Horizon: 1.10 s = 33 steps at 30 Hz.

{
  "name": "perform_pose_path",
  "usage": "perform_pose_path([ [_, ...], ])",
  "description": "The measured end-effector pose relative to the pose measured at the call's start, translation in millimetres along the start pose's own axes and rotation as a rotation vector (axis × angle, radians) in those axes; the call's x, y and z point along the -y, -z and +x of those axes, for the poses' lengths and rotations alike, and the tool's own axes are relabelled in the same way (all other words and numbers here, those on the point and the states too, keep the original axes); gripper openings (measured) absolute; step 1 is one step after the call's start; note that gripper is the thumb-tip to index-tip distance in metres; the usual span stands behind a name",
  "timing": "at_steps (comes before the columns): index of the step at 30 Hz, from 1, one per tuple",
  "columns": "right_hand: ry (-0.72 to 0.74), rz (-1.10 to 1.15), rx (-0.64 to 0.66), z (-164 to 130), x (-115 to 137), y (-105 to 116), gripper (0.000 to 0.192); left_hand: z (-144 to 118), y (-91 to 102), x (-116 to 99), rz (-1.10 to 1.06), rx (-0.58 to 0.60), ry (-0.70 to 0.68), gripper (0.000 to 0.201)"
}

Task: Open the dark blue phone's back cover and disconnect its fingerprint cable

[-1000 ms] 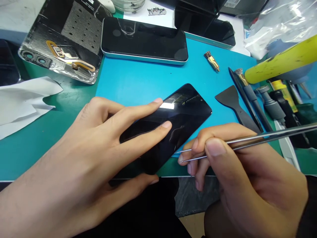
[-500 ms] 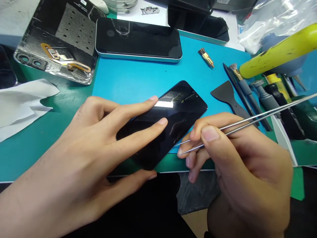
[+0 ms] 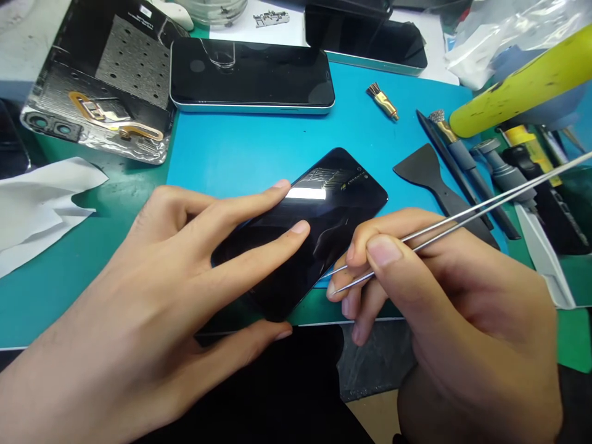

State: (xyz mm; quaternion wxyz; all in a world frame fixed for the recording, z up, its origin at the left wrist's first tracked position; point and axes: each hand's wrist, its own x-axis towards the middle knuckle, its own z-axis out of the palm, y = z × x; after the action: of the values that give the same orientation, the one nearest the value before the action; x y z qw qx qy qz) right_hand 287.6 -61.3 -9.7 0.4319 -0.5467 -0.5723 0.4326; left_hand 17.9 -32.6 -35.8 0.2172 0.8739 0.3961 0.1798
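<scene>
A black smartphone (image 3: 333,203) lies slanted over the front edge of the blue mat, its glossy screen face up with a bright reflection on it. My left hand (image 3: 185,271) grips it, two fingers stretched across the glass and the thumb at its near end. In my right hand (image 3: 430,290) is a pair of metal tweezers (image 3: 444,227), pinched between thumb and index finger. Their two tips stand apart beside the phone's near right edge, with nothing visible between them. The phone's left end is partly hidden under my left hand.
Behind lies another phone (image 3: 250,77), with an opened phone back cover (image 3: 111,92) to its left. A small brush (image 3: 383,102), a black scraper (image 3: 423,166) and a yellow-handled tool (image 3: 522,86) are at right. Crumpled white paper (image 3: 41,203) lies at left.
The view has shifted slightly. The tweezers' rear end tilts a little higher, and my right hand has moved slightly. My left hand keeps its hold on the phone.
</scene>
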Motion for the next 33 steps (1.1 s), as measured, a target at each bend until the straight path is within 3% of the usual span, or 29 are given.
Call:
perform_pose_path([
  [3,0.061,-0.077,0.004,2,1,-1,0.045,-1,0.1,0,0.161,0.015,0.013,0.070],
  [6,0.087,-0.153,0.006,2,4,-2,0.054,0,1.3,-2,0.162,0.014,0.002,0.071],
  [17,0.063,-0.157,-0.002,7,11,0,0.033,6,4.8,-8,0.141,0.030,0.015,0.069],
  [25,0.142,-0.157,-0.023,8,13,-6,0.032,0,8.9,-10,0.129,0.035,0.017,0.064],
  [30,0.062,-0.253,-0.059,-8,6,-6,0.027,3,4.1,-8,0.134,-0.009,-0.034,0.066],
  [33,0.085,-0.228,-0.008,-8,5,-4,0.027,4,2.2,-7,0.134,0.000,-0.038,0.066],
])
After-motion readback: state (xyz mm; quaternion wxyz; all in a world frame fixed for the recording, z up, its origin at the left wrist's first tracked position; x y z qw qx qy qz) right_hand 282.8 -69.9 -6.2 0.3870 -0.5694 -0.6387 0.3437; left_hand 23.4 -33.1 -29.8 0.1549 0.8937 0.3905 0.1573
